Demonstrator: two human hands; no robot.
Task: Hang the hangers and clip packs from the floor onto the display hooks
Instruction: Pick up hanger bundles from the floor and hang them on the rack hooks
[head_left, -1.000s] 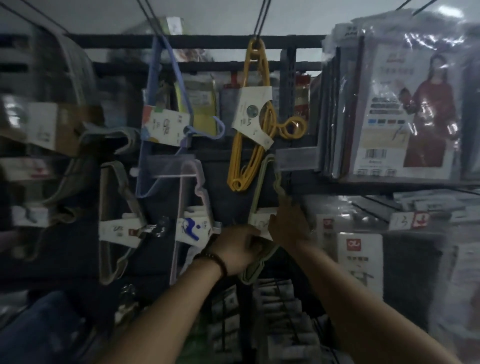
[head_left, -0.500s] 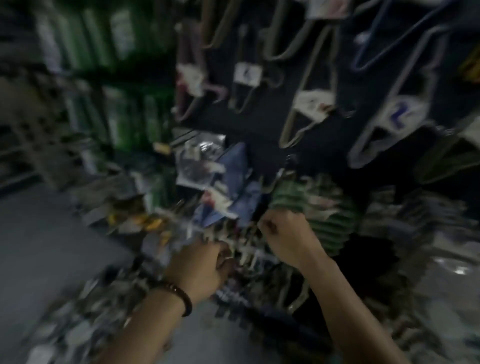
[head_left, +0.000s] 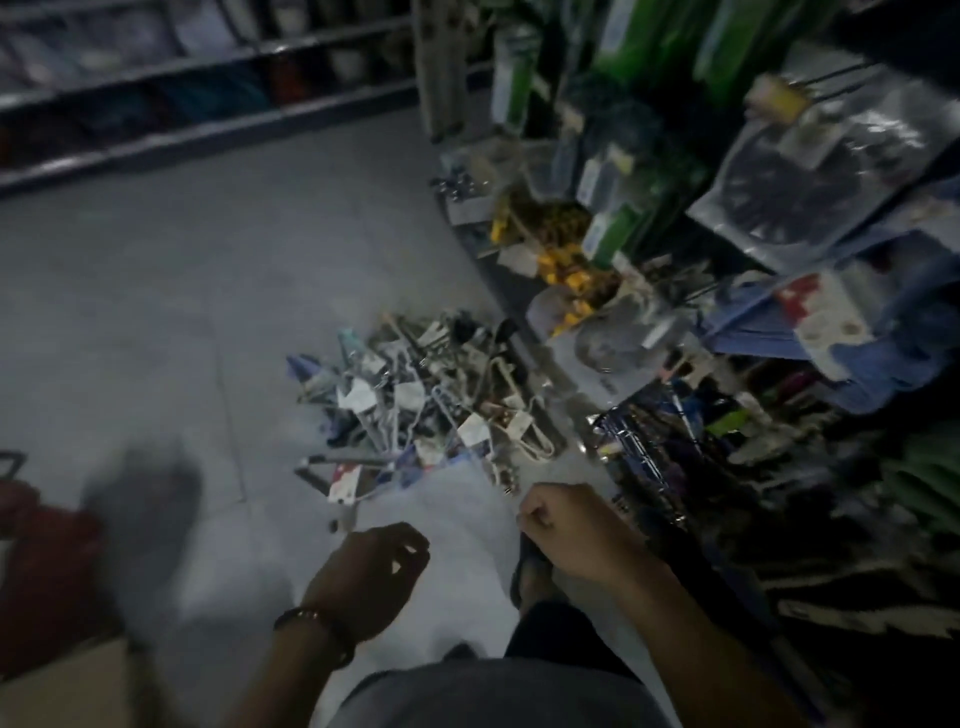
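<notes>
Many pieces, one pile (head_left: 426, 410): hangers and clip packs heaped on the grey floor (head_left: 208, 312), at the foot of the display rack (head_left: 779, 270), ahead of both hands and apart from them.
Left hand (head_left: 376, 574): low over the floor, fingers loosely curled, nothing in it.
Right hand (head_left: 563, 522): nearer the rack, fingers drawn into a fist, nothing visible inside.
Risk, tangle: hooks and thin arms look interlocked, so lifting one hanger would likely drag neighbours up and spill them.
Risk, tags: paper price tags (head_left: 358, 397) stick out loose; a pull through the heap could tear them.
Risk, rack: hanging packs crowd the pile's right edge, so a rising hanger may snag them.
Risk, footing: the sandalled foot (head_left: 530, 571) stands near the pile's near edge; strays could get stepped on.
Look of pile: pale thin hangers crossed at all angles, white tags, small dark clips; blur hides single packs.
</notes>
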